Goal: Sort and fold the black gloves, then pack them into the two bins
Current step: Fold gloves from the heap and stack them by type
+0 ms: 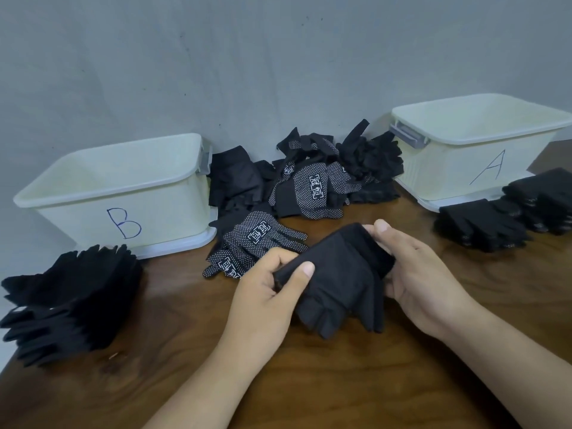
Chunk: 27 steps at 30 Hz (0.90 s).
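The wooden table (309, 382) runs back to a grey wall (216, 57). Its left edge cuts in at the lower left corner, close beside a stack of plain black gloves (71, 298). Bin B (173, 212) stands at the back left and bin A (448, 168) at the back right. A loose pile of gloves (309, 178) fills the gap between them against the wall. A second stack (495, 218) lies just in front of bin A, and a dotted pair (257, 243) lies flat near bin B's front corner. Bare wood lies open in the near half of the table, under and around both forearms. At the centre, both hands hold one plain black glove (337, 283) just over the table, its fingers pointing toward the person. The left hand (263, 298) pinches its left edge, thumb on top and fingers curled beneath. The right hand (414, 274) grips the other side, thumb at the upper edge and fingers wrapped round the cloth.
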### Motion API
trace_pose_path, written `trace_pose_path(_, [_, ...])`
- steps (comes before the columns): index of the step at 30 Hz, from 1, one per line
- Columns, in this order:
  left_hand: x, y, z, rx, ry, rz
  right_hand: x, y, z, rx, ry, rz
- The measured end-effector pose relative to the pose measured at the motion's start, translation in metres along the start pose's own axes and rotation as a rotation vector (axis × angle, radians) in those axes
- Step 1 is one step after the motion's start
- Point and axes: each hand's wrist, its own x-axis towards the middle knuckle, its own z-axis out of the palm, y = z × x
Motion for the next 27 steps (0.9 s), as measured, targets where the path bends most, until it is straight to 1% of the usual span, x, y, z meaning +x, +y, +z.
trace_pose_path(2, [0.001, -0.001, -0.002, -0.018, 0.019, -0.025, 0.002, 0.004, -0.002, -0.107, 0.002, -0.049])
trace_pose_path(6, [0.003, -0.004, -0.002, -0.085, 0.073, -0.089, 0.005, 0.008, -0.011, -0.409, -0.001, -0.150])
trace_pose_path(9, [0.005, -0.009, 0.000, -0.041, 0.160, -0.139, 0.008, 0.013, -0.027, -0.932, 0.108, -0.219])
trace_pose_path(10, [0.005, -0.011, 0.001, -0.007, 0.171, -0.137, 0.008, 0.014, -0.031, -1.073, 0.130, -0.258])
trace_pose_path(11, [0.004, -0.011, 0.001, 0.052, 0.167, -0.117, 0.007, 0.015, -0.033, -1.163, 0.122, -0.306])
trace_pose_path(13, [0.003, -0.010, 0.001, 0.224, 0.133, -0.043, 0.007, 0.011, -0.035, -1.205, 0.035, -0.392])
trace_pose_path(15, [0.001, -0.010, 0.001, 0.373, 0.074, 0.063, 0.010, 0.011, -0.039, -1.236, -0.124, -0.446])
trace_pose_path(17, [-0.001, -0.008, 0.001, 0.465, 0.022, 0.127, 0.014, 0.013, -0.043, -1.312, -0.268, -0.418])
trace_pose_path(19, [-0.004, -0.006, 0.002, 0.518, -0.046, 0.140, 0.015, 0.013, -0.048, -1.373, -0.328, -0.357])
trace_pose_path(21, [-0.005, -0.006, 0.004, 0.555, -0.096, 0.141, 0.014, 0.008, -0.051, -1.434, -0.299, -0.391])
trace_pose_path(23, [-0.004, -0.009, 0.003, 0.574, -0.088, 0.146, 0.010, 0.002, -0.052, -1.481, -0.203, -0.464])
trace_pose_path(25, [-0.003, -0.009, 0.002, 0.575, -0.055, 0.157, 0.006, -0.005, -0.052, -1.425, -0.111, -0.474])
trace_pose_path(27, [-0.004, -0.007, 0.001, 0.573, -0.051, 0.150, 0.001, -0.008, -0.052, -1.279, -0.090, -0.443])
